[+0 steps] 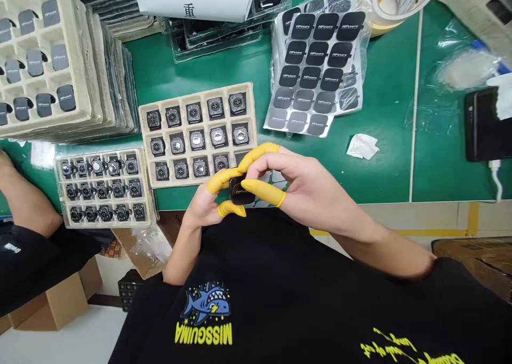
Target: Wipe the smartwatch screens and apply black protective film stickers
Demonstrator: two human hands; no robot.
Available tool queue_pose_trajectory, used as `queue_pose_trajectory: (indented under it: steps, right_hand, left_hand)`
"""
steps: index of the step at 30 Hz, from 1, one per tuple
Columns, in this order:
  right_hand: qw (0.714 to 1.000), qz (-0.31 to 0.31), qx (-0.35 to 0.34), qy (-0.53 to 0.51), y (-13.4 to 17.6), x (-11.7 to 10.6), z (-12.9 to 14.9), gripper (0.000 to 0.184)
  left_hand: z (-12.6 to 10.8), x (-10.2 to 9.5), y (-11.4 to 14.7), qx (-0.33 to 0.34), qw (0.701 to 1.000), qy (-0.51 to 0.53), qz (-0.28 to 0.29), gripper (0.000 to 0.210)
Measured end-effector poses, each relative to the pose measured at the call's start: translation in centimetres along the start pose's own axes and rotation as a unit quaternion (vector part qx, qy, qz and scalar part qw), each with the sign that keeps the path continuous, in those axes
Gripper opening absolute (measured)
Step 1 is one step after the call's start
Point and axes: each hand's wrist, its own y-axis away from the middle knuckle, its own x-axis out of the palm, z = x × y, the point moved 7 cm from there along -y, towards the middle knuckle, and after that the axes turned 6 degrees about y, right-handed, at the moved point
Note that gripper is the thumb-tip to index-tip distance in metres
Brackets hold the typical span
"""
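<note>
Between my hands is a dark square smartwatch case [240,196] with a HiFuture label on its face, at the table's front edge. My left hand [204,201] grips it from the left, with yellow finger cots on the thumb and forefinger. My right hand [304,185], also in yellow cots, has its thumb on the labelled face and its forefinger at the top edge; part of the case is hidden there. Just beyond, a beige tray [252,105] holds rows of watch cases, backs up. Sheets of black HiFuture stickers [310,77] lie beyond my right hand.
At left are a second watch tray [150,196] over the table edge and a tall tray stack [92,86]. Another person's arm [28,193] rests at far left. Tape rolls [374,6], crumpled white paper [362,146] and a cabled black device [478,126] lie right.
</note>
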Motion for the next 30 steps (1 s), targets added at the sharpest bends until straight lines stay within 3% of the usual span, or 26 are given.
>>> queue_pose_trajectory:
  steps: [4,10,15,30]
  right_hand:
    - [1.000,-0.003,0.005,-0.008,0.0,0.0,-0.1,0.014]
    - [1.000,-0.007,-0.004,-0.007,0.0,0.1,0.0,0.014]
    - [1.000,-0.003,0.000,-0.009,-0.1,0.1,0.0,0.015]
    - [1.000,0.000,0.007,-0.019,-0.2,0.3,-0.6,0.014]
  left_hand:
    - [0.3,0.0,0.0,-0.022,1.000,0.006,-0.002,0.083]
    - [-0.3,-0.1,-0.2,0.010,1.000,-0.013,-0.015,0.077]
    - [0.3,-0.1,0.0,-0.020,1.000,-0.022,-0.007,0.086]
    - [1.0,-0.2,0.5,-0.046,0.999,-0.004,-0.019,0.087]
